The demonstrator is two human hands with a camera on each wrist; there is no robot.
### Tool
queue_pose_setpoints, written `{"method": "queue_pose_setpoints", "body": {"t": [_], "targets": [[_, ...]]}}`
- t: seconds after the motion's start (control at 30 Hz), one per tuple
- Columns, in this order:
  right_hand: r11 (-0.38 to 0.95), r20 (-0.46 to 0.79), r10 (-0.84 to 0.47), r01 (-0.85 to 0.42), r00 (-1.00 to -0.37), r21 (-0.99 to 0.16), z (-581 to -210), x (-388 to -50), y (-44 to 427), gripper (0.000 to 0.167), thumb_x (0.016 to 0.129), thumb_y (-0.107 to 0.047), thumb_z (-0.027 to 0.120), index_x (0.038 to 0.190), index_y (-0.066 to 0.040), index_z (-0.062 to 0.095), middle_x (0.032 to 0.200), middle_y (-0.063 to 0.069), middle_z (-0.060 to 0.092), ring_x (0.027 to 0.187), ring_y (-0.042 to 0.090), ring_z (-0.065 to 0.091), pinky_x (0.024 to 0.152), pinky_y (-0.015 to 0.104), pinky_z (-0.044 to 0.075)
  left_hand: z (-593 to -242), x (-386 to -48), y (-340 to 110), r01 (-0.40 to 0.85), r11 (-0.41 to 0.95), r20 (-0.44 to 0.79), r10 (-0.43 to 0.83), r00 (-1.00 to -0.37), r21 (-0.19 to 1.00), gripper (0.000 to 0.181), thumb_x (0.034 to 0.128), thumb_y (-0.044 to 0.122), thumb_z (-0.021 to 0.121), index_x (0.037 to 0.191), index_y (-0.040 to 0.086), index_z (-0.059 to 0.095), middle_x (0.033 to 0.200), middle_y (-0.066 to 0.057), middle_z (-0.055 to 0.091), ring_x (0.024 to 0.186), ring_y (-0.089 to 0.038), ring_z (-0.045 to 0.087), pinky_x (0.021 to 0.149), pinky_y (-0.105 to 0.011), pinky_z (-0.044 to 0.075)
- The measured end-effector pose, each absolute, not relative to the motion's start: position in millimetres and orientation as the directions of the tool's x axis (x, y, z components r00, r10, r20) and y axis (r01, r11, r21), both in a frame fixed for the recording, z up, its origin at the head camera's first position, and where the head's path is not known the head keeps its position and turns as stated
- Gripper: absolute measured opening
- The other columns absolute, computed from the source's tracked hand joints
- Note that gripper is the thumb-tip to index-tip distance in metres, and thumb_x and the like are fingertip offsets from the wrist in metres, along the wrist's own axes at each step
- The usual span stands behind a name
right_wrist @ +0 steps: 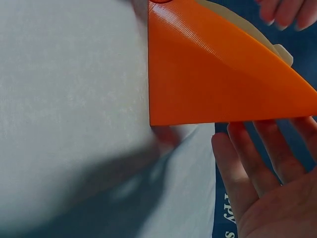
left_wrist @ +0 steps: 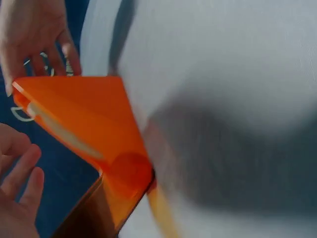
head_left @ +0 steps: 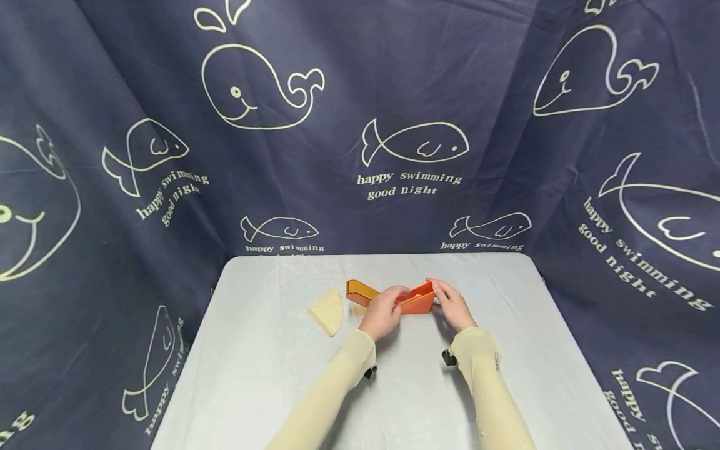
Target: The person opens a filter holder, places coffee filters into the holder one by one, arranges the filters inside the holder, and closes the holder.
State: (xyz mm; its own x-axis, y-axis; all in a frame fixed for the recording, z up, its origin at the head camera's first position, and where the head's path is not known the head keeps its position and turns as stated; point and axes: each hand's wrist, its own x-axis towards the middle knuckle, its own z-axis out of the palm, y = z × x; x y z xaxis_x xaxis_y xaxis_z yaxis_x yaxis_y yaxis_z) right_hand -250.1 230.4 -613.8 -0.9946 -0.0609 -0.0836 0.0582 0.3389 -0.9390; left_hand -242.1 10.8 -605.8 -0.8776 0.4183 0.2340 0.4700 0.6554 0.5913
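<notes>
An orange wedge-shaped case (head_left: 417,305) stands on the table with its amber see-through lid (head_left: 360,292) swung out to the left. Inside the case a beige piece (left_wrist: 67,133) shows along the open edge. My right hand (head_left: 454,307) grips the right end of the case; in the right wrist view the fingers of that hand (right_wrist: 277,183) lie against its edge. My left hand (head_left: 385,312) is over the hinge side in the head view, and in the left wrist view its loosely bent fingers (left_wrist: 22,181) are apart from the case, holding nothing.
A pale, flat wedge-shaped piece (head_left: 328,311) lies on the table left of the case. The white-covered table (head_left: 253,375) has rounded far corners. A dark blue curtain (head_left: 337,156) with whale and fish drawings hangs behind and at both sides.
</notes>
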Motion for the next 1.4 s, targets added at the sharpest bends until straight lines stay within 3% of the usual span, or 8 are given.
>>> {"method": "queue_pose_setpoints", "body": {"t": [0.2, 0.33, 0.47, 0.67, 0.83, 1.1, 1.27, 1.4], "targets": [[0.337, -0.082, -0.066, 0.055, -0.994, -0.940, -613, -251, 233, 0.054, 0.113, -0.038, 0.037, 0.152, -0.001, 0.048, 0.151, 0.027, 0.051, 0.137, 0.046, 0.052, 0.108, 0.053, 0.050, -598, -245, -9, 0.617, 0.684, 0.422, 0.462, -0.780, 0.390, 0.036, 0.0941, -0.002, 0.060, 0.123, 0.018, 0.069, 0.119, 0.004, 0.074, 0.115, -0.015, 0.067, 0.105, -0.034, 0.051], [0.353, -0.074, -0.064, 0.047, -0.995, -0.934, -613, -251, 235, 0.054, 0.113, -0.039, 0.037, 0.151, -0.002, 0.050, 0.151, 0.025, 0.052, 0.137, 0.045, 0.053, 0.109, 0.053, 0.050, -595, -248, -23, 0.647, 0.696, 0.556, 0.418, -0.718, 0.312, 0.035, 0.0900, -0.003, 0.060, 0.114, 0.019, 0.072, 0.113, 0.006, 0.074, 0.116, -0.017, 0.065, 0.109, -0.038, 0.047], [0.376, -0.053, -0.059, 0.027, -0.997, -0.926, -614, -250, 236, 0.053, 0.113, -0.038, 0.037, 0.150, -0.002, 0.050, 0.152, 0.024, 0.052, 0.135, 0.044, 0.055, 0.109, 0.053, 0.049, -592, -253, -40, 0.612, 0.716, 0.649, 0.295, -0.701, 0.336, 0.031, 0.0877, -0.002, 0.063, 0.107, 0.019, 0.074, 0.109, 0.005, 0.074, 0.115, -0.018, 0.064, 0.106, -0.041, 0.046], [0.371, -0.052, -0.062, 0.025, -0.997, -0.928, -617, -249, 236, 0.054, 0.113, -0.038, 0.037, 0.150, 0.000, 0.050, 0.150, 0.025, 0.054, 0.135, 0.045, 0.055, 0.108, 0.052, 0.051, -589, -261, -75, 0.481, 0.770, 0.676, 0.089, -0.732, 0.419, 0.019, 0.0938, 0.004, 0.065, 0.103, 0.017, 0.075, 0.107, 0.002, 0.075, 0.109, -0.024, 0.065, 0.098, -0.045, 0.049], [0.354, -0.076, -0.060, 0.050, -0.995, -0.934, -617, -250, 234, 0.055, 0.113, -0.040, 0.038, 0.151, -0.002, 0.050, 0.149, 0.025, 0.054, 0.137, 0.044, 0.053, 0.109, 0.053, 0.050, -602, -265, -110, 0.292, 0.856, 0.602, -0.027, -0.798, 0.426, 0.016, 0.0961, 0.008, 0.064, 0.108, 0.015, 0.074, 0.110, -0.003, 0.075, 0.108, -0.028, 0.065, 0.094, -0.046, 0.049], [0.324, -0.095, -0.085, 0.063, -0.992, -0.944, -602, -245, 231, 0.052, 0.114, -0.032, 0.038, 0.152, 0.003, 0.046, 0.152, 0.028, 0.051, 0.138, 0.046, 0.051, 0.111, 0.055, 0.047, -637, -258, -152, 0.033, 0.902, 0.261, -0.089, -0.961, 0.431, 0.027, 0.0950, 0.013, 0.071, 0.122, 0.012, 0.070, 0.123, -0.010, 0.072, 0.114, -0.032, 0.063, 0.094, -0.050, 0.050], [0.350, -0.073, -0.073, 0.043, -0.995, -0.936, -615, -250, 232, 0.055, 0.113, -0.038, 0.037, 0.152, -0.001, 0.047, 0.151, 0.026, 0.052, 0.138, 0.044, 0.052, 0.109, 0.051, 0.050, -657, -252, -166, -0.058, 0.903, 0.074, -0.099, -0.992, 0.426, 0.046, 0.0903, 0.024, 0.079, 0.131, 0.008, 0.065, 0.127, -0.014, 0.069, 0.119, -0.037, 0.062, 0.097, -0.056, 0.050], [0.336, -0.066, -0.067, 0.039, -0.996, -0.941, -616, -252, 232, 0.055, 0.113, -0.039, 0.038, 0.152, -0.001, 0.049, 0.150, 0.026, 0.053, 0.138, 0.045, 0.052, 0.109, 0.052, 0.050, -664, -250, -171, -0.043, 0.910, 0.059, -0.074, -0.996, 0.412, 0.056, 0.0841, 0.034, 0.086, 0.130, 0.008, 0.065, 0.124, -0.013, 0.069, 0.116, -0.036, 0.062, 0.092, -0.056, 0.051]]}}
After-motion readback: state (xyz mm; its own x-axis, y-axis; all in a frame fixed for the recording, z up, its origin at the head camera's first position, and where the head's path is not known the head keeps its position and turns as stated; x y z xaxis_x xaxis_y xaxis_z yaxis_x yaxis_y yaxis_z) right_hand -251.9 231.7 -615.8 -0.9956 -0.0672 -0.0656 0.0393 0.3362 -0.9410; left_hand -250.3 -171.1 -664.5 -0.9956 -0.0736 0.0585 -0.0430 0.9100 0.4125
